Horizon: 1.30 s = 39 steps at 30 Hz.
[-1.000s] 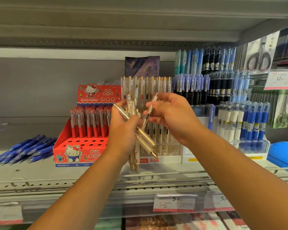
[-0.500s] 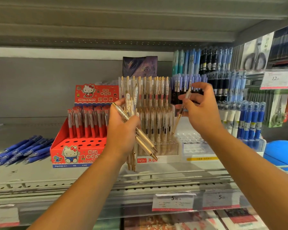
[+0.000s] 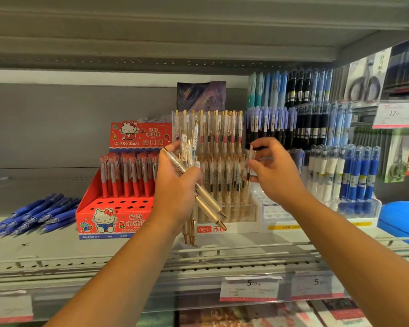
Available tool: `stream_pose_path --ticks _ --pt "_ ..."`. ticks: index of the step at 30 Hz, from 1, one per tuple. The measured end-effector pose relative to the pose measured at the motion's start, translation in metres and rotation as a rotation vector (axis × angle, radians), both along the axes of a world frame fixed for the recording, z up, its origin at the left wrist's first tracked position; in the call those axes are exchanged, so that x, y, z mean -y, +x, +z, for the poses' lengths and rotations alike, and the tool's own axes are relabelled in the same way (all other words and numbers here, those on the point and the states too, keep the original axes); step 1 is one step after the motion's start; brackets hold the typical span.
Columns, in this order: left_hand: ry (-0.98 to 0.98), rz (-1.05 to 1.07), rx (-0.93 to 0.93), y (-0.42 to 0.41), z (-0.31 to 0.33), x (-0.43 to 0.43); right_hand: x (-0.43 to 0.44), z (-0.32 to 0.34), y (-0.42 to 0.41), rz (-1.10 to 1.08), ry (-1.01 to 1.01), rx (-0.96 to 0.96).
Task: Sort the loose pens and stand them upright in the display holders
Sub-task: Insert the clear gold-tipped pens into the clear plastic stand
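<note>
Left hand (image 3: 175, 192) centre frame gripping gold pen bundle (image 3: 208, 204), right hand (image 3: 276, 175) pinching single pen (image 3: 249, 166) before clear holder (image 3: 253, 217)

Up on the right there's a carded pair of scissors (image 3: 365, 87) hanging, with a price tag (image 3: 394, 114) reading 12 just under it and a green-handled scissors pack (image 3: 398, 161) lower down. A dark shimmery card (image 3: 201, 95) leans on the back wall. A blue rounded plastic thing (image 3: 401, 215) sits far right on the grey shelf (image 3: 33, 251). Two 5.00 price labels (image 3: 249, 289) are on the front rail.
</note>
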<state>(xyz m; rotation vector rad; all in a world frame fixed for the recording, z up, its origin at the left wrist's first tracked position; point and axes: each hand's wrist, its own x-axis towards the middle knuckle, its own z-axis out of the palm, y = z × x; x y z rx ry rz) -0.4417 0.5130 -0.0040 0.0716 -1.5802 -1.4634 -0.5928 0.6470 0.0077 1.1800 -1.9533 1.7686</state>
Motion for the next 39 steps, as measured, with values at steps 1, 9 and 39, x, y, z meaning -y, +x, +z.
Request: stream_pose_path --ticks 1,9,39 --pt "0.000 -0.001 0.001 0.000 0.000 0.000 0.000 -0.002 -0.002 -0.025 0.040 -0.002" --pt "-0.020 -0.003 -0.011 0.001 0.000 0.002 0.006 -0.011 -0.003 -0.087 0.307 0.010" --pt "-0.031 -0.102 0.001 0.023 -0.005 0.026 0.060 0.014 0.085 0.394 0.040 0.389"
